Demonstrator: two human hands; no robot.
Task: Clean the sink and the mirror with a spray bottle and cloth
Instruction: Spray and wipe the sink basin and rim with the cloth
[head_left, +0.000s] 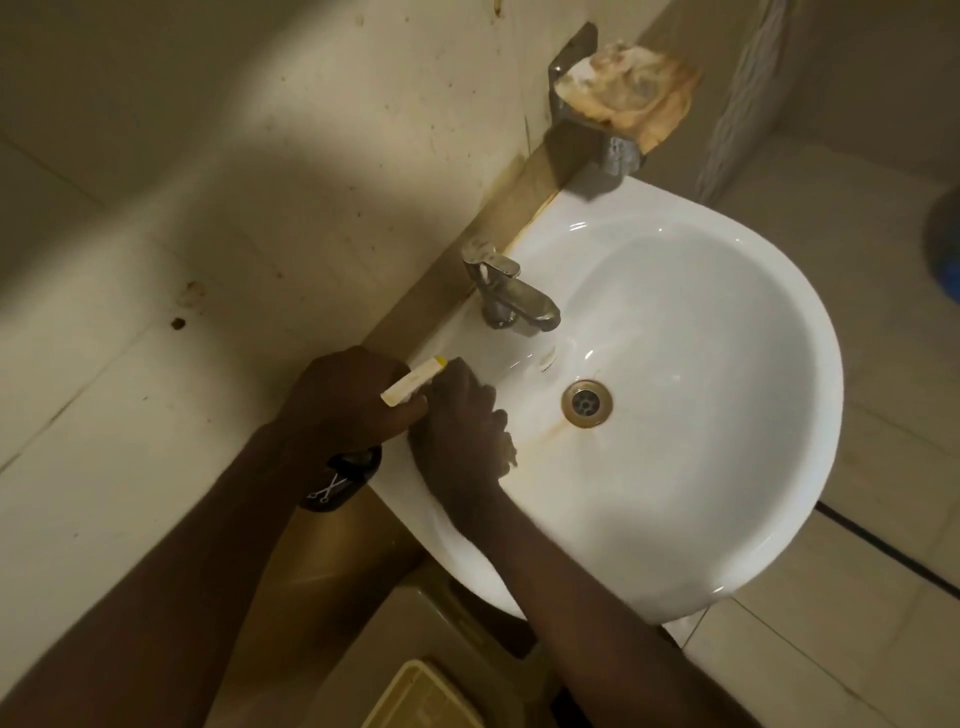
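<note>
The white sink (727, 467) fills the right half of the view, with a brown stain streak running from its drain (586, 403) toward the near left. My left hand (343, 400) grips a spray bottle (413, 382) at the sink's left rim; its white nozzle with a yellow tip points at the basin, and its dark body hangs below my wrist. My right hand (462, 441) presses on the basin's left slope with fingers curled at the end of the stain. I cannot make out whether a cloth is under it. No mirror is in view.
A chrome tap (511, 296) stands at the sink's back edge. A metal wall holder (618, 150) above carries a crumpled stained rag or soap lump (628, 93). Tiled wall lies left, tiled floor right, and a yellowish bin (421, 696) sits below.
</note>
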